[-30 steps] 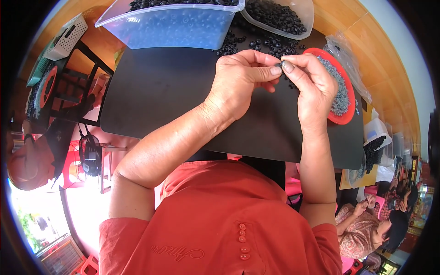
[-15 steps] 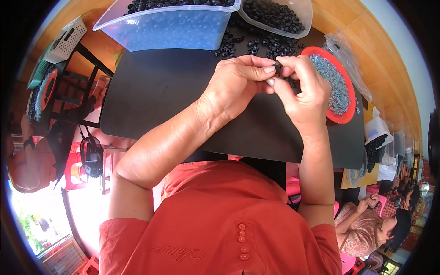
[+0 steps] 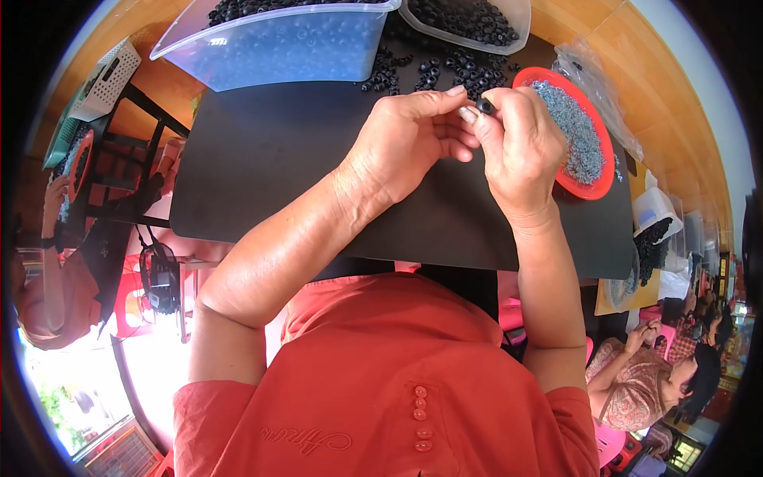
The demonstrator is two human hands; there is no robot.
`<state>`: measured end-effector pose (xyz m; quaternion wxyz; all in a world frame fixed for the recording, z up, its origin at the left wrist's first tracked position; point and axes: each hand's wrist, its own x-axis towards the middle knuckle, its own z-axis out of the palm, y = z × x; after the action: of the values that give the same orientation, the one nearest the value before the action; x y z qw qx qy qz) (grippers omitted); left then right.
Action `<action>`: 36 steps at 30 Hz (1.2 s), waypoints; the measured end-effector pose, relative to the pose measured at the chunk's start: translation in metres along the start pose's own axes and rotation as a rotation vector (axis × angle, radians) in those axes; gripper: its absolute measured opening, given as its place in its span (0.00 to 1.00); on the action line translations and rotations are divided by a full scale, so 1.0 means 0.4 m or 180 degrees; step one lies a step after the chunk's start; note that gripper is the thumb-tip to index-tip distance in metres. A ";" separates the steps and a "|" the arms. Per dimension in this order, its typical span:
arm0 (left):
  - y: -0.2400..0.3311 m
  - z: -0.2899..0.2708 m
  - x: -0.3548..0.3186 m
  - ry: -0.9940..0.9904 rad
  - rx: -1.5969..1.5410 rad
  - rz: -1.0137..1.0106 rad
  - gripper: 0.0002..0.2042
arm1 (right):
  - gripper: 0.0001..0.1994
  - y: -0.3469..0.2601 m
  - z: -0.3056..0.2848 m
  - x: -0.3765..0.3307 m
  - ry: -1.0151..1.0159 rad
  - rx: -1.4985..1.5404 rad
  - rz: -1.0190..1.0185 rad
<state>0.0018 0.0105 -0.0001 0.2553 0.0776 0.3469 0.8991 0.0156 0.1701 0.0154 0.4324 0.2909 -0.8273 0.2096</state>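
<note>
A small black ring point(image 3: 485, 105) sits pinched at the fingertips of my right hand point(image 3: 520, 147), held just above the black mat point(image 3: 270, 151) that covers the bench. The right grip is clamped on it between thumb and forefinger, close to the loose pile of black rings point(image 3: 445, 71) at the far edge of the mat. My left hand point(image 3: 401, 143) comes in from the lower left, its fingertips point(image 3: 455, 92) meeting the right ones beside the ring; its fingers are drawn together there, but I cannot tell whether they carry anything of their own.

Just right of my right hand lies a red dish point(image 3: 598, 187) filled with small grey metal pieces point(image 3: 572, 135). At the far side stand two clear plastic tubs: a bluish tub point(image 3: 278, 48) on the left and a clear tub point(image 3: 517, 16) on the right, both holding more black rings. A crumpled clear bag point(image 3: 592, 67) lies past the dish.

On the wooden bench point(image 3: 675, 119) to the right stands a white container point(image 3: 656, 215). Other people sit at both sides: a person in patterned clothes point(image 3: 636, 381) at lower right, another person point(image 3: 48, 294) at far left.
</note>
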 end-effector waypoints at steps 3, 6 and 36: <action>0.006 0.005 -0.003 -0.0014 -0.0006 -0.0015 0.14 | 0.10 -0.004 -0.001 0.002 -0.0013 0.0028 -0.0063; 0.012 0.018 -0.010 -0.0049 0.0020 0.0030 0.12 | 0.10 -0.006 0.002 0.007 0.0099 0.0028 -0.0117; -0.021 -0.033 0.100 -0.0280 0.6636 0.2299 0.03 | 0.07 0.040 -0.037 0.026 0.1368 0.2223 0.1912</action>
<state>-0.0334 0.0288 -0.0171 -0.2008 0.3835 0.8825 0.1838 0.0089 0.1878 0.0304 0.3904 0.1176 -0.6474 0.6439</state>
